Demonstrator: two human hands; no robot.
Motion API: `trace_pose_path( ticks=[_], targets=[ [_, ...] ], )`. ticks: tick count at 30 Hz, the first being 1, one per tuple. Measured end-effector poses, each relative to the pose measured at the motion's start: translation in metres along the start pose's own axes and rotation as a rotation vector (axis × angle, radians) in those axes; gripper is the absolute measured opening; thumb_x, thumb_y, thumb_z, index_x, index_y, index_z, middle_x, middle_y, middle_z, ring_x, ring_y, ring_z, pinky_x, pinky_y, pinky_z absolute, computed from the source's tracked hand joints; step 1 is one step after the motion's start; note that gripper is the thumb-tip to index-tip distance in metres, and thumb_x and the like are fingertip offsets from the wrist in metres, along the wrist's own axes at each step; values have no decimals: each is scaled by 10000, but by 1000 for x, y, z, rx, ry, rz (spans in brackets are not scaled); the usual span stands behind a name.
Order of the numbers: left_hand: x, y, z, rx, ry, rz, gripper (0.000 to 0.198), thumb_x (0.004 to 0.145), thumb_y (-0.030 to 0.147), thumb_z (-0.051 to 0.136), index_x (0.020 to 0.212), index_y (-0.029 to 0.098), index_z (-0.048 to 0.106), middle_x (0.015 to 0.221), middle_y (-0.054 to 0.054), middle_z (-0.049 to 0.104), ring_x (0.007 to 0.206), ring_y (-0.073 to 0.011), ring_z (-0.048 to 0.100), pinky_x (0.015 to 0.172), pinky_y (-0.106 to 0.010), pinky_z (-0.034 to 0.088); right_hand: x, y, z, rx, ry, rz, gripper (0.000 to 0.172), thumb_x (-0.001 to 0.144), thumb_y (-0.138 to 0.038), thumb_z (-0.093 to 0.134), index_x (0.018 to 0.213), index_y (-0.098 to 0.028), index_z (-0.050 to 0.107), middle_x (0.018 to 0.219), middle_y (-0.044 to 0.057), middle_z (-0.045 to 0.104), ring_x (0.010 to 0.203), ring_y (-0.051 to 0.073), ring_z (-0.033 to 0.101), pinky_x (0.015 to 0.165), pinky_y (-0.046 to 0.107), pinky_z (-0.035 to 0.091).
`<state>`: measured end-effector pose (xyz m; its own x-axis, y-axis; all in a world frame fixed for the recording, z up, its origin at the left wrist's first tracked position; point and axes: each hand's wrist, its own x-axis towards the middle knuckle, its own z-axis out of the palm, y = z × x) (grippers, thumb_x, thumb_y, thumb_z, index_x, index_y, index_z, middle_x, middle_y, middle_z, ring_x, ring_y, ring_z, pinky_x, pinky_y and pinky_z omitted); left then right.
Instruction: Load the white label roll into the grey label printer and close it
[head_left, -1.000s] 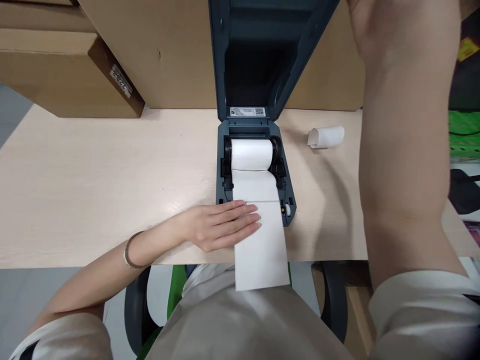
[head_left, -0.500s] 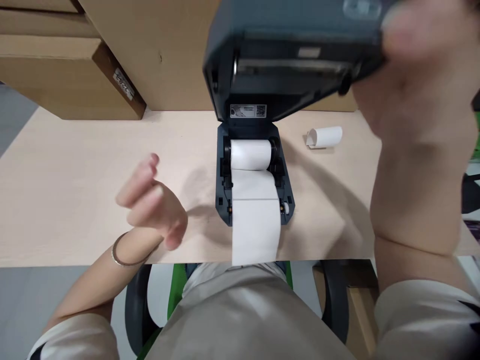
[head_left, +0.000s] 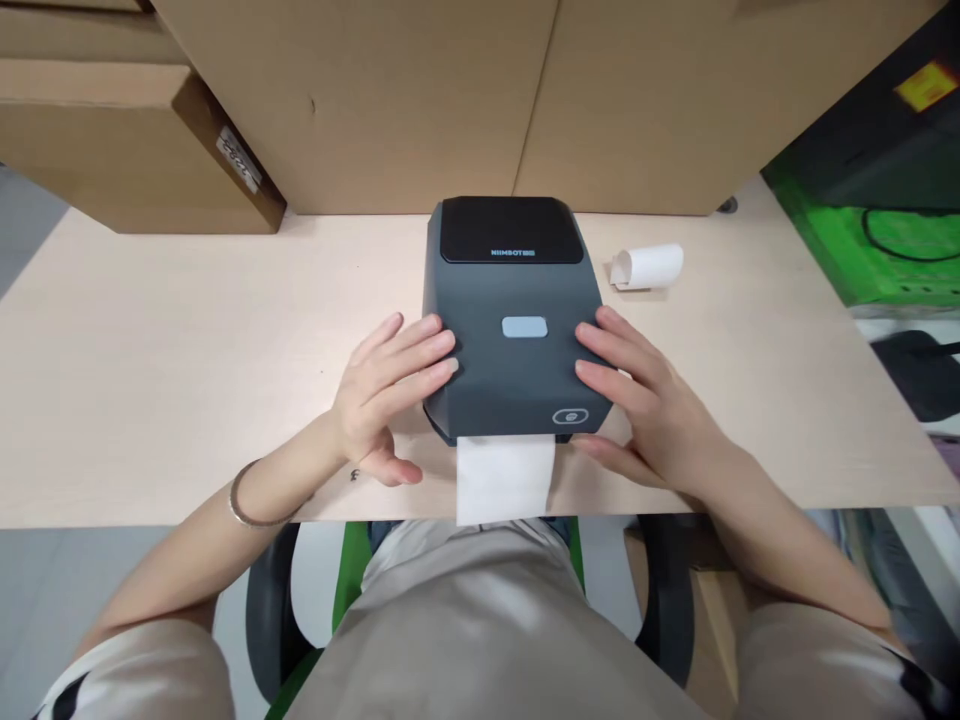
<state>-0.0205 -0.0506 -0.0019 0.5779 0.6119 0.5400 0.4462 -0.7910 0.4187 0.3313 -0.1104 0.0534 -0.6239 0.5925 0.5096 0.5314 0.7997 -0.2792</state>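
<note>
Cardboard box far left on pale wooden desk. Left hand, fingers flat and spread, rests on left side of dark grey label printer, lid closed, mid-desk. White label strip hangs from front slot. Right hand, likewise flat, gripping nothing, touches printer's right side. Small paper roll lies beyond it.

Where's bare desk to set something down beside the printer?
Widest free patch: desk left of the printer, between the cardboard box behind and the left hand. Smaller one: right of the right hand, in front of the loose paper roll. Crowded at the printer front: both hands, label strip.
</note>
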Motion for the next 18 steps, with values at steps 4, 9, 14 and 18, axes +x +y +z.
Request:
trace_pose_path(
  ticks=[4,9,14,18],
  targets=[
    [7,8,1,52,13,71,984,767,1031,217,1222,358,772,1128,-87,783,1292,-352,701,1207,-596,504,-9,2,19,-46,80,-33,816,1004,-423,552,1740,-386,200,1540,84,618,1566,320,482,1230,641,520],
    [17,12,3,24,248,457,596,1012,629,390,1428,312,673,1294,-35,784,1274,-259,742,1211,-461,545,-8,13,45,-71,373,-162,706,1028,-592,406,1636,-240,480,1308,76,717,1330,289,668,1216,518,541],
    [23,17,8,-44,223,526,580,1022,405,414,1510,145,590,1347,-121,771,1414,-262,664,1225,-439,553,-10,34,77,4,557,-215,626,975,-659,369,1435,-352,663,1113,37,701,1141,278,705,1101,532,626],
    [26,18,16,-35,307,535,513,992,358,406,1431,246,646,1301,-52,792,1336,-238,716,1068,-433,675,-33,49,108,81,540,-11,727,827,-935,393,1214,-423,731,1002,54,624,1073,324,674,1035,633,628]
  ],
)
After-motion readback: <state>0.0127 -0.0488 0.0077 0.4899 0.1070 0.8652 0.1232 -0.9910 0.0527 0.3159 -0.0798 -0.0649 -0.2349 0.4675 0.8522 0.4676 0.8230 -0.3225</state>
